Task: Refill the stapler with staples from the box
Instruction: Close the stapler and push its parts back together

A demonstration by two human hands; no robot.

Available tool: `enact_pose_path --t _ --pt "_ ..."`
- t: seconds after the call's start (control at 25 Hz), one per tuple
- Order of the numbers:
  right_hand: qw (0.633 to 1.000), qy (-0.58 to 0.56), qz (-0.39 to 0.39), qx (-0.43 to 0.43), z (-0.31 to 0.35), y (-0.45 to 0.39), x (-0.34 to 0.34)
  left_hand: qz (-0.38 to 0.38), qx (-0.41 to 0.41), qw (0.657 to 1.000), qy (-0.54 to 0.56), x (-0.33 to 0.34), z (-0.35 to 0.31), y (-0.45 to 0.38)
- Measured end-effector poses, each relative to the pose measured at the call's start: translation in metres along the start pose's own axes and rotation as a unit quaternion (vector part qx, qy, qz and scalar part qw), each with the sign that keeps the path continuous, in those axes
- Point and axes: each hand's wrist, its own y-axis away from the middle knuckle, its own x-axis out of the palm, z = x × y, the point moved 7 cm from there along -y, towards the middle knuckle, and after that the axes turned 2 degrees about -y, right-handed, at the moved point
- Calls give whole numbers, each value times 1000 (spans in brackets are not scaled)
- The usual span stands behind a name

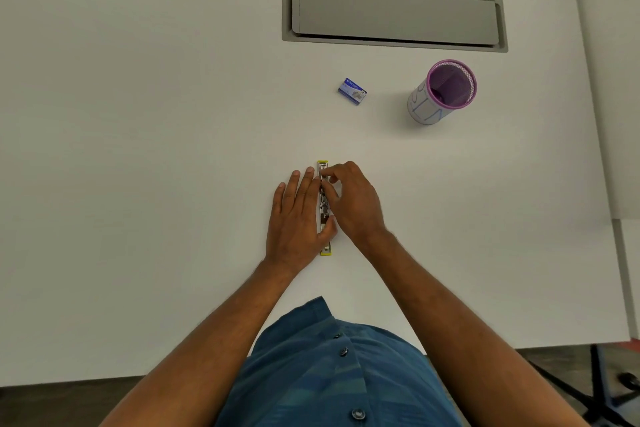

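Note:
A yellow stapler (324, 201) lies unfolded flat on the white desk, its metal staple channel facing up. My left hand (298, 218) rests along its left side, fingers stretched out and thumb pressing the lower half. My right hand (351, 199) is over the right side, with fingertips pinched at the upper part of the metal channel; whether staples are between them is too small to tell. The blue and white staple box (352, 91) sits closed on the desk, well beyond the hands.
A purple mesh pen cup (443, 92) stands to the right of the box. A grey cable flap (394, 15) is set into the desk at the back. The desk's right edge (602, 184) and a chair base (609, 392) are at the right.

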Motion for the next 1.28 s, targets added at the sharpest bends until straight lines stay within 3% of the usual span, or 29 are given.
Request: enact_pose_path --t 0.28,0.8,1.0,1.12,1.28 --pt "999 -26 44 10 -2 2 4 3 12 1000 -18 1 0 0" --pt "999 -35 33 -3 -3 43 6 4 19 999 -43 5 2 1" --pt "1000 -16 9 -6 -5 45 4 36 20 999 -25 4 1 1" --pt "1000 6 -6 -11 -5 46 -5 67 2 997 36 2 2 -1" --pt "999 26 -21 -19 3 51 -19 75 -86 960 255 -10 -6 0"
